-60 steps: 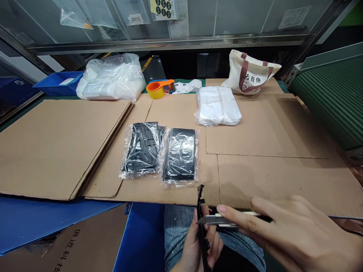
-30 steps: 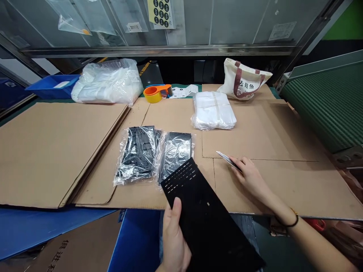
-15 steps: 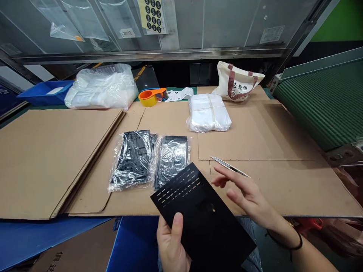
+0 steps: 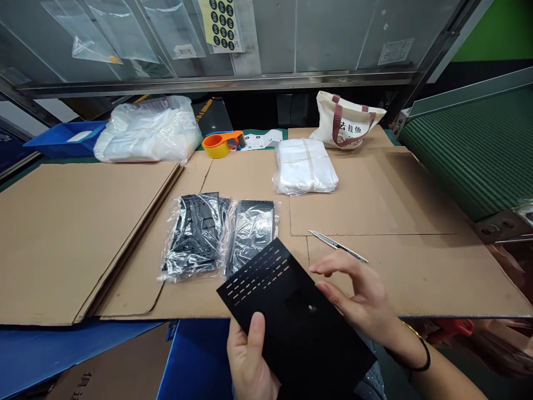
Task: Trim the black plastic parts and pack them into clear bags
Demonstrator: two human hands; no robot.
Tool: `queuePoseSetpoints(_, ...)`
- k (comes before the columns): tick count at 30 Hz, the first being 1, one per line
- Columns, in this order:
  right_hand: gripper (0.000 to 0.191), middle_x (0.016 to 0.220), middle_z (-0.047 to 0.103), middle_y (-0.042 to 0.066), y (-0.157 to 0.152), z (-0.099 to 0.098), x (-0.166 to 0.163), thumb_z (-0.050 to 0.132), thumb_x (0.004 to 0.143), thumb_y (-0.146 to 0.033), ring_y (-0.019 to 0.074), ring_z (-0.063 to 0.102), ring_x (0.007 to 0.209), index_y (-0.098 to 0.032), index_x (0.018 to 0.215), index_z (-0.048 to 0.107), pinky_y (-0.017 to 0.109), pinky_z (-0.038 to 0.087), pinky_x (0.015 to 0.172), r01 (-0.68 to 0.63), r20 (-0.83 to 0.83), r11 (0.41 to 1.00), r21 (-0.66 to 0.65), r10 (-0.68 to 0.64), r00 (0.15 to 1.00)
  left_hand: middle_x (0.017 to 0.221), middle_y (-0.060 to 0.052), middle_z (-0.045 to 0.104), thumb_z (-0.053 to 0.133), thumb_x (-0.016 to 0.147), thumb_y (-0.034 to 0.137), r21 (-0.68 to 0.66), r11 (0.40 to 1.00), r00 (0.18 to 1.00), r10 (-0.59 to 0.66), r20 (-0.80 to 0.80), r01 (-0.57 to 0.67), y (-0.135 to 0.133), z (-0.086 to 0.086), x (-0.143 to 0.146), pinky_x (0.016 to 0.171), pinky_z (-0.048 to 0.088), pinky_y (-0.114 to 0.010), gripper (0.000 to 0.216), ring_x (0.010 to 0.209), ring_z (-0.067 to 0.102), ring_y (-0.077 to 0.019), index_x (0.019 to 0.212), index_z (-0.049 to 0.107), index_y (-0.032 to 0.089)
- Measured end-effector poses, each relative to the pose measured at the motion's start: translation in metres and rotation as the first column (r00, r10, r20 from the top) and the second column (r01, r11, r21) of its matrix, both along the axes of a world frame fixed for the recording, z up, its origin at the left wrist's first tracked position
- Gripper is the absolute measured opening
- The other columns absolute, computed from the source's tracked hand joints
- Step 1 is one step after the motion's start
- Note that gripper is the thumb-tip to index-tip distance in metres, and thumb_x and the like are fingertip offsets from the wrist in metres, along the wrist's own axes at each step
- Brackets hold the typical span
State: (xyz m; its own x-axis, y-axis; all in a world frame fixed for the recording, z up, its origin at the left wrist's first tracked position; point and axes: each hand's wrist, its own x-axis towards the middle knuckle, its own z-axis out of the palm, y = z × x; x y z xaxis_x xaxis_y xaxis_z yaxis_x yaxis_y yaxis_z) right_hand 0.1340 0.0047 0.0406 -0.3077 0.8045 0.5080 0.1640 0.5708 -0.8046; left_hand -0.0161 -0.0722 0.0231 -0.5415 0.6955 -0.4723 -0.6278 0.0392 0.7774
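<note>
A flat black panel (image 4: 308, 333) with rows of slots near one end and a small hole is held tilted over the front edge of the table. My left hand (image 4: 252, 355) grips its near left side, thumb on top and the other fingers hidden beneath. By the panel's right edge is my right hand (image 4: 358, 289), fingers curled and apart from the thumb, with nothing between them. Just beyond that hand a utility knife (image 4: 337, 245) lies on the cardboard. Black parts in a clear bag (image 4: 195, 233) lie left of a second bagged black stack (image 4: 253, 230), behind the panel.
Cardboard sheets (image 4: 83, 233) are stacked at left. Farther back are a blue tray (image 4: 66, 145), a plastic-wrapped bundle (image 4: 147, 130), an orange tape dispenser (image 4: 222, 143), a banded stack of clear bags (image 4: 306, 166) and a cloth bag (image 4: 347, 122). A green conveyor belt (image 4: 474, 150) borders the right.
My right hand has drawn its fingers in from a stretched pose and come nearer the panel's right edge. The panel has shifted slightly left in my left hand.
</note>
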Motion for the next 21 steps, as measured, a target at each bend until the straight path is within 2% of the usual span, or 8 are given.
queuePoseSetpoints(3,0.005,0.081,0.068,0.000,0.002,-0.006,0.007,0.062,0.089,-0.019,0.0143,0.064,0.078,-0.024,0.088,0.064,0.028,0.053,0.073,0.062,-0.180,0.988,-0.144,-0.087,0.980,0.112,-0.005,0.071,0.077,0.072,0.038,0.007,1.000,0.999,0.009,0.054,-0.010,0.008,0.001,-0.003,0.081,0.058,-0.030,0.053,0.103,0.067,-0.0245,0.122,0.061,0.028)
queuePoseSetpoints(6,0.018,0.075,0.070,0.000,0.005,-0.017,0.023,0.059,0.093,-0.030,0.0129,0.065,0.076,-0.024,0.079,0.070,0.023,0.053,0.073,0.055,-0.349,0.950,-0.308,-0.167,0.922,0.116,-0.007,0.069,0.074,0.075,0.035,0.054,0.998,0.991,0.013,0.134,-0.020,0.015,0.004,-0.005,0.083,0.057,-0.030,0.051,0.106,0.066,-0.0253,0.124,0.061,0.028)
queuePoseSetpoints(9,0.026,0.085,0.074,0.002,0.003,-0.030,0.036,0.054,0.094,-0.040,0.0124,0.066,0.078,-0.026,0.084,0.074,0.021,0.053,0.075,0.042,-0.486,0.873,-0.486,-0.310,0.817,0.118,-0.008,0.069,0.071,0.077,0.030,0.097,0.995,0.978,-0.007,0.208,-0.013,0.019,0.005,-0.002,0.088,0.056,-0.035,0.049,0.108,0.065,-0.0263,0.125,0.061,0.027)
queuePoseSetpoints(11,0.026,0.104,0.074,0.005,-0.003,-0.040,0.038,0.056,0.092,-0.044,0.0155,0.068,0.089,-0.026,0.099,0.074,0.025,0.055,0.079,-0.031,-0.489,0.799,-0.601,-0.336,0.805,0.117,-0.008,0.069,0.073,0.076,0.027,0.126,0.992,0.976,-0.028,0.218,0.001,0.018,0.005,0.002,0.088,0.056,-0.038,0.050,0.108,0.065,-0.0275,0.124,0.061,0.028)
queuePoseSetpoints(13,0.033,0.123,0.066,0.007,-0.009,-0.046,0.036,0.059,0.089,-0.048,0.0195,0.066,0.102,-0.028,0.113,0.069,0.029,0.054,0.085,-0.112,-0.472,0.719,-0.686,-0.322,0.821,0.114,-0.008,0.070,0.076,0.073,0.024,0.148,0.989,0.980,-0.035,0.197,0.006,0.017,0.003,0.006,0.087,0.057,-0.038,0.053,0.107,0.065,-0.0279,0.123,0.062,0.028)
queuePoseSetpoints(15,0.037,0.133,0.061,0.007,-0.013,-0.050,0.032,0.063,0.086,-0.047,0.0212,0.063,0.111,-0.030,0.119,0.065,0.031,0.053,0.089,-0.130,-0.455,0.665,-0.735,-0.343,0.822,0.111,-0.008,0.071,0.079,0.069,0.023,0.159,0.987,0.983,-0.038,0.179,0.009,0.015,0.002,0.009,0.086,0.058,-0.039,0.056,0.105,0.066,-0.0286,0.123,0.063,0.029)
queuePoseSetpoints(18,0.040,0.125,0.066,0.007,-0.013,-0.049,0.025,0.071,0.080,-0.044,0.0232,0.063,0.110,-0.028,0.117,0.066,0.035,0.052,0.092,-0.161,-0.459,0.611,-0.775,-0.371,0.807,0.108,-0.008,0.072,0.080,0.070,0.027,0.174,0.983,0.980,-0.091,0.175,0.060,0.011,-0.001,0.010,0.088,0.057,-0.042,0.056,0.103,0.067,-0.0293,0.123,0.063,0.029)
queuePoseSetpoints(21,0.039,0.104,0.074,0.009,-0.010,-0.045,0.023,0.077,0.073,-0.044,0.0263,0.070,0.096,-0.024,0.106,0.072,0.038,0.056,0.085,-0.277,-0.501,0.513,-0.813,-0.373,0.781,0.109,-0.009,0.072,0.078,0.073,0.028,0.185,0.969,0.965,-0.195,0.176,0.162,0.008,-0.002,0.008,0.093,0.054,-0.043,0.051,0.107,0.065,-0.0287,0.122,0.064,0.029)
